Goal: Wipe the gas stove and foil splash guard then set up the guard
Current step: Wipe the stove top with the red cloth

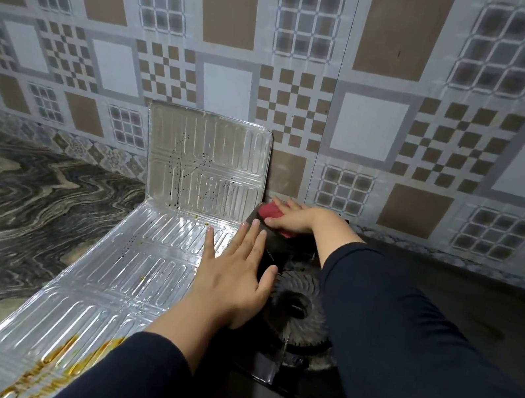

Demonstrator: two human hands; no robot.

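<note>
We're on the stove-wipe step, far corner first. R hand [293, 216] presses a red cloth [272, 216] onto the back-left corner of the stove [282, 261], fingers curled over it, near the wall [378, 79]. L hand [234, 274] lies flat w/ fingers straight and spread, holding nothing, palm across the stove's left edge where the guard [155, 250] meets it. Guard isn't set up yet: one panel stands against the wall, the rest lies flat on the counter [12, 191] just left of the stove, w/ dark specks on the upright panel and amber oil streaks near us. Burner [297, 305] sits btwn our arms, partly hidden by the R sleeve. To do this well, we'd say: keep the L hand bracing so the stove and thin foil don't slide under the rubbing; work the cloth from the back corner toward us in overlapping passes, so grime comes fwd, not into the wall gap; go round the burner ring rather than over it, since the cloth could snag on its ribs. Light pressure near the foil, it prob. dents easily. Guard's oil streaks look like the heavier job, so a clean side of the cloth is worth saving for them.
</note>
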